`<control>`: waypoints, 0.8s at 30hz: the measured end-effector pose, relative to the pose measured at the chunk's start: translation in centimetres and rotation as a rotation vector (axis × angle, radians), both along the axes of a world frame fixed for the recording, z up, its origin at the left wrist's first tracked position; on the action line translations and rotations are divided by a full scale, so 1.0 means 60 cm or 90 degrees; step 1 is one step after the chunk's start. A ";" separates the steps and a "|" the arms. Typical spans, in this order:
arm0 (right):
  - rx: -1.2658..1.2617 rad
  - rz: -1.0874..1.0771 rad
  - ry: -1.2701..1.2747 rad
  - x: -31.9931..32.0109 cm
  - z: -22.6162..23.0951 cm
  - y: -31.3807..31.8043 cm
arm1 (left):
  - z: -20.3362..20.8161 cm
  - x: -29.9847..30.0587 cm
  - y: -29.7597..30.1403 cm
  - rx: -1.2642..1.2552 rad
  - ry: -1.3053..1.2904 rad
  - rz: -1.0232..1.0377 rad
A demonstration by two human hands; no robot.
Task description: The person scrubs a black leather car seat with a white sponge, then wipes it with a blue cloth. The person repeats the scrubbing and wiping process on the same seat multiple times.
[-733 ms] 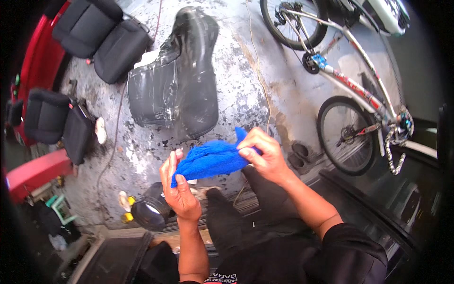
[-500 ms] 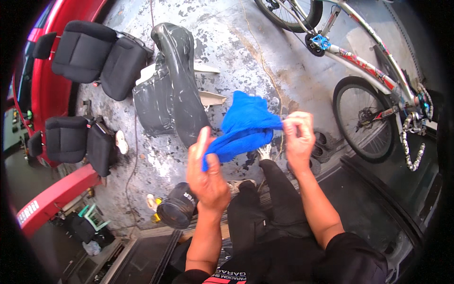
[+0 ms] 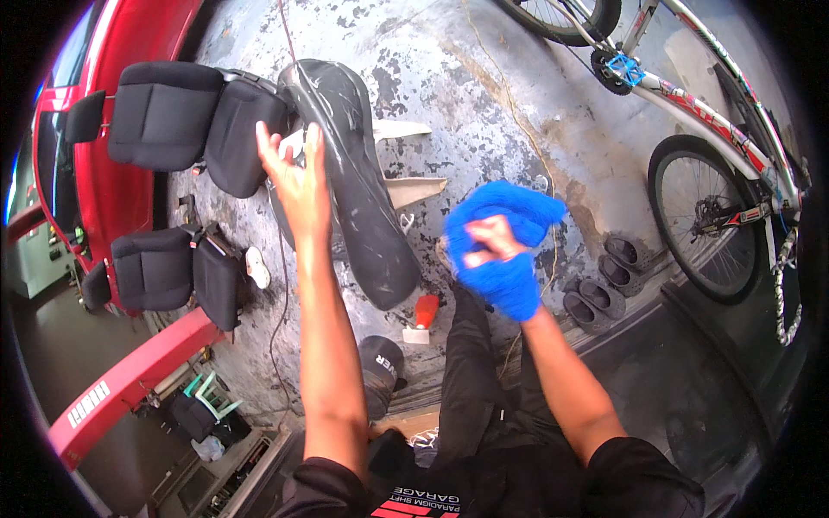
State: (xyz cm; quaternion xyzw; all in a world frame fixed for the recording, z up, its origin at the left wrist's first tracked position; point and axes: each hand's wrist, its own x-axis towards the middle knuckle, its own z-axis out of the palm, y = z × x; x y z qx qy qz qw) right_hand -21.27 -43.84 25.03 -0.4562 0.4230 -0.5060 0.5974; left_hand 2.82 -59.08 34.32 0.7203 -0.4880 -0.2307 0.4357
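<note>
My left hand (image 3: 298, 192) reaches forward with its fingers spread and holds nothing. It hovers over the left edge of a large, glossy black seat-like piece (image 3: 352, 186) streaked with white, which lies on the floor. Bunched around my right hand (image 3: 490, 239) is a fluffy blue cloth (image 3: 514, 289); the fingers curl into it and are partly blurred. The cloth is in the air to the right of the black piece, above my legs. Two pale flat strips (image 3: 416, 190) stick out from the black piece's right side.
Two black car seats (image 3: 164, 116) (image 3: 154, 269) lie at left, beside a red car (image 3: 145, 52) and a red beam (image 3: 129, 380). A black bucket (image 3: 378, 363) and a red-and-white tool (image 3: 424, 312) are near my feet. Dark clogs (image 3: 594, 298) and a bicycle (image 3: 721, 142) stand at right.
My left hand has let go of the blue cloth and moved forward and left. The cloth, formerly stretched between both hands, is now gathered in my right hand.
</note>
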 end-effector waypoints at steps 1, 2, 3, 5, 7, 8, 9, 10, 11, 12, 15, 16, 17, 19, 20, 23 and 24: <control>-0.026 -0.004 -0.047 0.059 0.014 -0.012 | -0.024 0.026 -0.031 0.045 0.061 -0.007; -0.074 0.010 -0.020 0.107 0.018 -0.029 | -0.043 0.038 -0.047 0.074 0.151 -0.089; -0.195 -0.026 0.087 0.155 0.018 -0.066 | -0.055 0.045 -0.063 0.102 0.241 -0.171; -0.232 -0.045 0.252 0.221 0.009 -0.159 | -0.059 0.043 -0.062 0.162 0.330 -0.224; -0.240 -0.106 0.204 0.295 0.012 -0.282 | -0.098 0.079 -0.040 0.074 0.263 -0.291; -0.297 -0.081 0.218 0.307 0.015 -0.349 | -0.107 0.092 -0.052 0.099 0.252 -0.280; -0.439 -0.110 0.279 0.308 -0.015 -0.417 | -0.118 0.095 -0.067 0.124 0.248 -0.277; -0.340 -0.064 0.208 0.310 -0.004 -0.466 | -0.104 0.085 -0.070 0.116 0.228 -0.281; -0.435 -0.059 0.320 0.308 -0.008 -0.502 | -0.089 0.068 -0.069 0.111 0.214 -0.289; -0.334 0.017 0.300 0.317 -0.009 -0.521 | -0.069 0.056 -0.068 0.110 0.252 -0.298; -0.316 0.053 0.292 0.311 -0.025 -0.518 | -0.083 0.071 -0.076 0.090 0.235 -0.304; -0.357 -0.018 0.309 0.310 0.007 -0.496 | -0.088 0.086 -0.075 0.083 0.238 -0.309; -0.393 -0.094 0.326 0.311 0.041 -0.475 | -0.084 0.099 -0.072 0.089 0.241 -0.305; -0.373 -0.111 0.346 0.297 0.058 -0.424 | -0.077 0.100 -0.065 0.104 0.262 -0.315; -0.347 -0.096 0.340 0.292 0.050 -0.406 | -0.067 0.088 -0.057 0.107 0.313 -0.314; -0.257 -0.014 0.282 0.275 0.002 -0.436 | -0.096 0.083 -0.077 0.092 0.258 -0.330; -0.199 0.014 0.249 0.265 -0.012 -0.442 | -0.114 0.084 -0.080 0.089 0.267 -0.328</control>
